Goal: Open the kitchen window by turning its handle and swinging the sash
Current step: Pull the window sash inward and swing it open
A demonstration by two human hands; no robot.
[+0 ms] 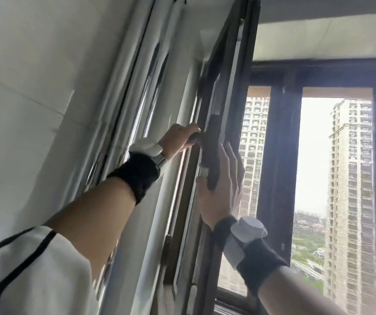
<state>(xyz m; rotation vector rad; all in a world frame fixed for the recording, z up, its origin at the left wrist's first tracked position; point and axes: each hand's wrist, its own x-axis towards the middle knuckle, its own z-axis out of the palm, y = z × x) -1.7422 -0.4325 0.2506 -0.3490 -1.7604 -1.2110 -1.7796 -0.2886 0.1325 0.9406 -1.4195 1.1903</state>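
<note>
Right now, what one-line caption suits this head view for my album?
Left hand grips the window handle, right hand flat against the open sash, tower blocks outside.

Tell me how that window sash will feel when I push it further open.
The sash looks rigid: dark metal frame, so it probably won't flex. It should pivot rather than slide, since it already stands angled off the frame. Likely heavy; both the left hand and right hand are on it.
</note>
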